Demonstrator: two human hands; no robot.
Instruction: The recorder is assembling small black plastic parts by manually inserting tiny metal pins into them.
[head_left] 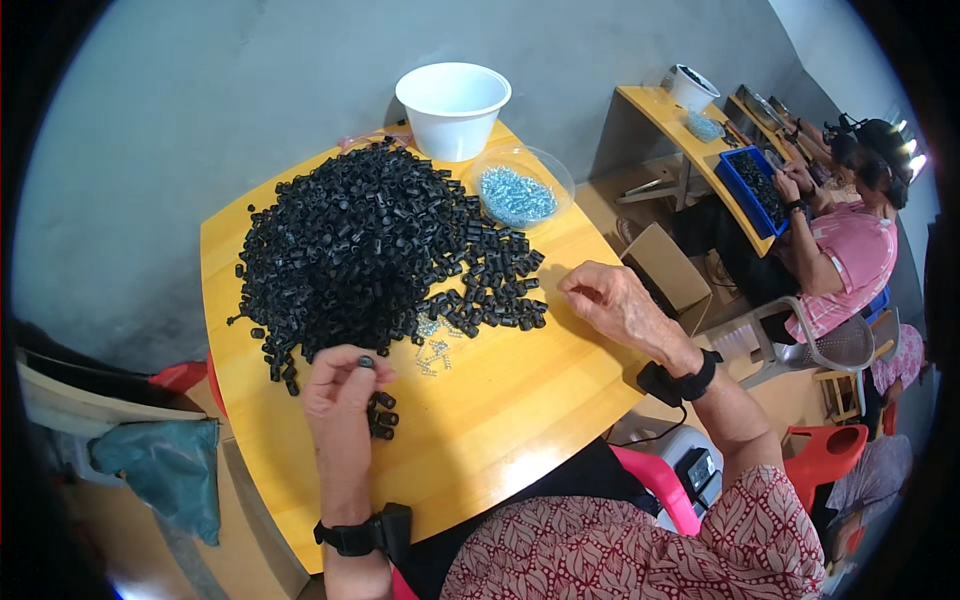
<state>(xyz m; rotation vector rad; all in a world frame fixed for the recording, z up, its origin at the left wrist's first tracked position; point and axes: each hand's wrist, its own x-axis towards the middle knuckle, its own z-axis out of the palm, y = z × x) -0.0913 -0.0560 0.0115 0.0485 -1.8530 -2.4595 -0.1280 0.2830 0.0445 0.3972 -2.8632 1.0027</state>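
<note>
At the front left of the pile, my left hand (338,392) is closed with a small black plastic piece (366,362) pinched at its fingertips. Several more black pieces (383,415) lie on the tabletop just beside that hand. My right hand (622,308) hovers over the table's right side, its fingers curled together; whatever they may hold is hidden. Between the hands, a large heap of small black cylindrical parts (350,230) spreads across the yellow table (490,415). Small silver screw-like pieces (433,355) are scattered at the heap's near edge.
A white bucket (452,115) stands at the table's back, next to a clear bowl (562,180) of small silvery pieces. An open cardboard box (670,270) sits right of the table. Further right, a person in pink (850,250) works at another table with a blue tray (735,185).
</note>
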